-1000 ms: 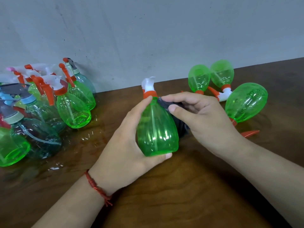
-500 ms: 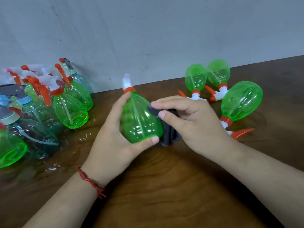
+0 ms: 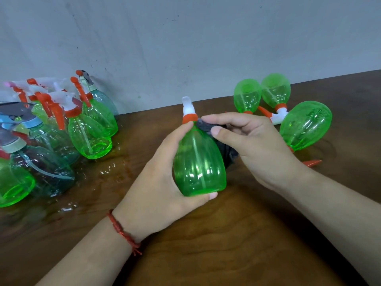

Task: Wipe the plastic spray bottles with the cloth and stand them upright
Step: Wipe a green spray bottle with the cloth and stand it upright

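Between the thumb at its base and the fingers curled behind its side, the left hand (image 3: pixel 160 182) grips a translucent green plastic spray bottle (image 3: pixel 198 162), held roughly upright above the tabletop with its orange collar (image 3: pixel 189 118) and white nozzle (image 3: pixel 187 104) pointing away from the viewer. At the bottle's shoulder, the right hand (image 3: pixel 257 147) pinches a dark grey cloth (image 3: pixel 205 125) between thumb and forefinger, pressing it against the plastic; the rest of the cloth hangs behind the bottle. A red string bracelet (image 3: pixel 121 230) circles the left wrist. Well to the left, a cluster of green and blue-tinted spray bottles (image 3: pixel 90 133) stands against the pale wall (image 3: pixel 185 38). To the right, three green bottles (image 3: pixel 305 124) lie on their sides on the brown wooden table (image 3: pixel 226 240).
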Demonstrator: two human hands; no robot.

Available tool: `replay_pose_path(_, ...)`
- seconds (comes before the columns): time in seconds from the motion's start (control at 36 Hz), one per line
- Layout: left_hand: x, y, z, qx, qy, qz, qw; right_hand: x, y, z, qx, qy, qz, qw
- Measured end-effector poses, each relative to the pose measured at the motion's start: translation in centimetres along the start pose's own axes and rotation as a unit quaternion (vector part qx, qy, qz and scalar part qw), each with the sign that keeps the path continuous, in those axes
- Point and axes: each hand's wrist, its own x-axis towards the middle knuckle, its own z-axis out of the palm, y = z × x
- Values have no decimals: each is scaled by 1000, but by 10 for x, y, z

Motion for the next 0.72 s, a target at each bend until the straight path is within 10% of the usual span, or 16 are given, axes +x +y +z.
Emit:
replay_pose_path(0.39,6,-18,-13,-13,179,-99,979,-12,6,10,-140,-84,-84,983)
replay_pose_path(0.72,-2,6,0,-130,32,-31,991,0,-4,0,18,-7,-10,1000)
